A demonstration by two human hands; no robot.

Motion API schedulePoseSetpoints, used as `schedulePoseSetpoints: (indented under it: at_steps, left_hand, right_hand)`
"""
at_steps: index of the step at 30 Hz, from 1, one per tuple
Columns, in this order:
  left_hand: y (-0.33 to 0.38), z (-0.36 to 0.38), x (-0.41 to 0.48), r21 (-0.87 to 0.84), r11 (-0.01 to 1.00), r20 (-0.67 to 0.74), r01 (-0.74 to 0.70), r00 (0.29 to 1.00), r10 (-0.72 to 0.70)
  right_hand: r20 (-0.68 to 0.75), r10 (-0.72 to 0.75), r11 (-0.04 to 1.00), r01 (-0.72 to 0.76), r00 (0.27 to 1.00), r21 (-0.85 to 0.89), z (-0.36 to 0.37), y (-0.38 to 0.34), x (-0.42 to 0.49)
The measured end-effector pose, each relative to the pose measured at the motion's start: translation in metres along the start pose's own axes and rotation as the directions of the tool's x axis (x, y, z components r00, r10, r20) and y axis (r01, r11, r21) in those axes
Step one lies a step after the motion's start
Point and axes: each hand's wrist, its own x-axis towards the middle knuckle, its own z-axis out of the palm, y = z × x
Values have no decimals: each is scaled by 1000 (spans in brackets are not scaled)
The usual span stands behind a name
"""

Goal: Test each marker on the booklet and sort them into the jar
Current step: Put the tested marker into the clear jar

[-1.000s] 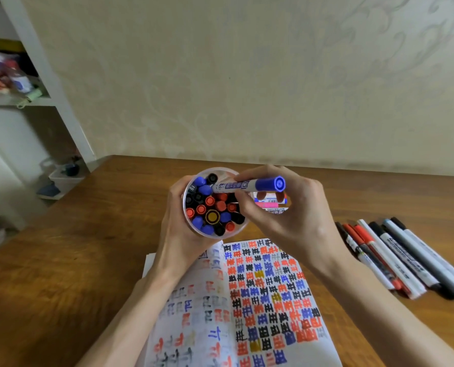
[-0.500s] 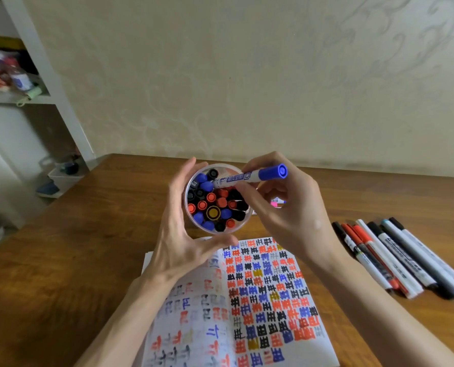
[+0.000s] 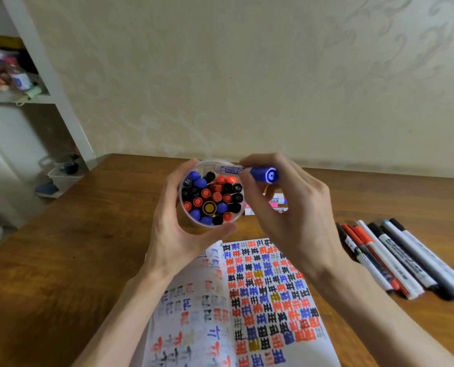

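Cups the clear jar (image 3: 204, 163) in the left hand (image 3: 178, 229), with fingers curled along the left wall up to the far rim and the thumb bent across the near rim. Hard to tell whether standing on the wooden table (image 3: 61, 260) or raised just off it. Inside, packed upright: capped markers (image 3: 216, 197) in red, blue and black, plus one yellow-ended marker (image 3: 209, 207) near the front. Pinches a blue marker (image 3: 263, 174) between thumb and forefinger of the right hand (image 3: 294, 207), with the remaining fingers loosely bent below. Held almost level across the jar's far rim, with the white printed barrel over the opening and the blue cap end jutting right, toward the camera; not yet down among the others. Just this side of the jar, an open booklet (image 3: 268, 300) flat on the table: right page crowded with rows of red, blue, black and a few yellow test marks, left page sparser and fainter, both forearms above it. Right of the booklet, well apart from the jar, a row of loose markers (image 3: 395, 260) side by side, with black, red and one pale blue cap at the far ends. Beyond the right hand, partly hidden, a few labelled markers (image 3: 277, 201) in pink and white. At far left, a white shelf (image 3: 48, 62) with blurred clutter; behind the table, a pale patterned wall (image 3: 247, 75).
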Motion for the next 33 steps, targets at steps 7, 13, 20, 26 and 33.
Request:
schedulePoseSetpoints:
  at_steps: [7, 13, 20, 26, 33]
  left_hand:
    - [8, 4, -2, -5, 1000, 34, -5, 999, 5]
    - [9, 4, -2, 48, 999, 40, -21, 999, 19]
    - [8, 5, -4, 37, 999, 45, -20, 999, 19]
    - [7, 4, -3, 24, 999, -19, -22, 1000, 22]
    - [9, 4, -2, 32, 999, -51, -28, 998, 29]
  right_hand:
    - [-115, -37, 992, 22, 993, -125, 10, 11, -3]
    - [-187, -134, 980, 102, 973, -169, 18, 24, -6]
    - [-189, -56, 993, 36, 980, -108, 22, 22, -6]
    - [-80, -119, 973, 100, 990, -208, 33, 23, -6]
    - [50, -79, 965, 89, 996, -245, 37, 20, -8]
